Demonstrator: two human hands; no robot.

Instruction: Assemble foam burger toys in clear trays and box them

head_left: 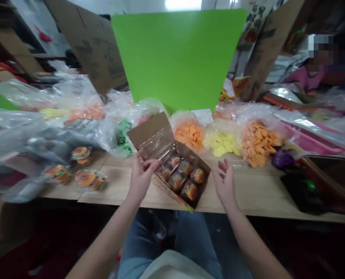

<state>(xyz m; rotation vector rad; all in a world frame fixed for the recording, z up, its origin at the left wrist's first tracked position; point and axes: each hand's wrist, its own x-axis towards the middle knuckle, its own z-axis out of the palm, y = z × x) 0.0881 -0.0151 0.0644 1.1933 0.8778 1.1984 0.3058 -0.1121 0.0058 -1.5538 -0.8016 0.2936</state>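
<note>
An open cardboard box (170, 188) sits tilted at the table's front edge, its flap (151, 131) raised at the back left. Inside, a clear plastic tray (160, 149) surrounds several small toy burgers (197, 175) with orange buns and green layers. At the box's left corner, my left hand (141, 174) has thumb and fingers closed on the edge of the box. My right hand (225, 181) is just off the box's right side, fingers loosely curled and apart, with nothing seen in it.
Packed burgers (86, 179) lie on the table to the left. Behind the box stand bags of green pieces (124, 135), orange pieces (189, 133) and yellow pieces (223, 143), before an upright green board (181, 58). A dark container (332, 182) is at right. People sit on both sides.
</note>
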